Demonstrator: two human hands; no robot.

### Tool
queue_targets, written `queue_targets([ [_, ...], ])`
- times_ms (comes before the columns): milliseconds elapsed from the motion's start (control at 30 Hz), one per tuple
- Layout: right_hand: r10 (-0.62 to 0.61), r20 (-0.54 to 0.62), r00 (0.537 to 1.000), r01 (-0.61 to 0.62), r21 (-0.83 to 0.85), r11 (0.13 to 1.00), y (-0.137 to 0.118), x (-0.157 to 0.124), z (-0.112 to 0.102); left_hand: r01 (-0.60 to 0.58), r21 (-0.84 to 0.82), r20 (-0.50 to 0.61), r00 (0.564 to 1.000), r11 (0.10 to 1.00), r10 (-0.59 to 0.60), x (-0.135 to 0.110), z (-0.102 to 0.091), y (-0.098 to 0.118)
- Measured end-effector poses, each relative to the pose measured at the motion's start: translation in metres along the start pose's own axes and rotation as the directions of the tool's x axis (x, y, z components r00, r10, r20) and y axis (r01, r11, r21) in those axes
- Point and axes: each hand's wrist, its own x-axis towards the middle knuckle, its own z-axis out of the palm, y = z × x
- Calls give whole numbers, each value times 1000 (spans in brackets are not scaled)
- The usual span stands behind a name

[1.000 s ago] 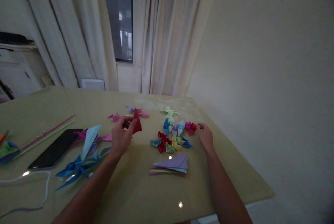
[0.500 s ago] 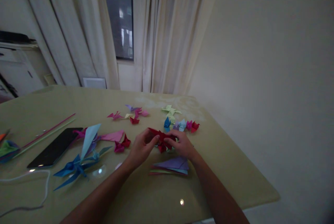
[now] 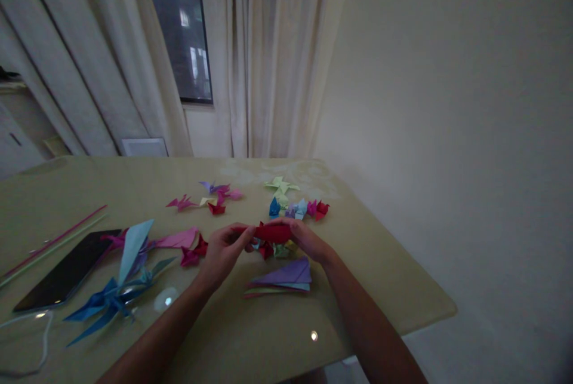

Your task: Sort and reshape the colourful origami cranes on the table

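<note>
Between my two hands is a red piece of folded origami paper [image 3: 274,233], held just above the table. My left hand [image 3: 228,248] pinches its left end between thumb and fingers. At the right end, my right hand [image 3: 308,239] is closed on the same paper, fingers along its top edge. Just beneath lie small folded paper pieces, among them a green one [image 3: 281,251] and a red one [image 3: 265,250], partly covered by the hands. Nearer to me rests a stack of folded paper [image 3: 286,275] with a purple sheet on top.
Beyond my hands are pink paper cranes [image 3: 181,203], a pale green one [image 3: 281,186] and a row of small folded pieces [image 3: 301,209]. Toward the left lie a blue origami figure [image 3: 111,299], a black phone [image 3: 67,270], thin sticks [image 3: 58,239] and a white cable [image 3: 46,336].
The red paper in my hands now shows as a flat, narrow band instead of a spread, pointed shape. The camera view has turned slightly right, so everything appears shifted left.
</note>
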Motion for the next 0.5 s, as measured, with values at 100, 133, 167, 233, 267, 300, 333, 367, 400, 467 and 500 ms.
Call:
queue_targets([
  [100, -35, -73, 997, 25, -129, 991, -3, 0, -6, 28, -43, 17, 999, 999, -27, 0, 0, -2],
  [133, -31, -113, 993, 12, -164, 986, -3, 1, -8, 32, -53, 25, 999, 998, -31, 1, 0, -3],
  [167, -25, -150, 988, -2, -181, 983, -2, 1, -9, 30, -53, 29, 999, 998, -28, 1, 0, -6],
  [233, -20, -203, 979, -18, -182, 983, 1, 1, -13, -8, -2, 26, 1000, 1000, 8, 2, -3, -11],
  [267, -20, -219, 976, -20, -182, 983, 2, 2, -14, -46, 53, 25, 999, 998, 45, 2, -4, -13],
  [300, -20, -226, 974, -23, -188, 982, 4, 2, -15, -93, 118, 31, 995, 989, 90, 3, -6, -16],
  [333, -19, -226, 974, -26, -195, 980, 5, 2, -16, -145, 185, 48, 989, 972, 138, 3, -7, -18],
  [367, -17, -224, 975, -29, -201, 979, 6, 1, -16, -198, 244, 74, 980, 949, 185, 3, -8, -19],
  [400, -12, -217, 976, -34, -205, 978, 6, 1, -17, -248, 290, 104, 968, 924, 227, 4, -9, -20],
  [467, 3, -203, 979, -46, -208, 977, 5, 0, -16, -321, 337, 154, 946, 885, 285, 3, -10, -21],
  [500, 10, -198, 980, -53, -212, 976, 5, 0, -17, -343, 352, 169, 939, 871, 301, 2, -9, -20],
])
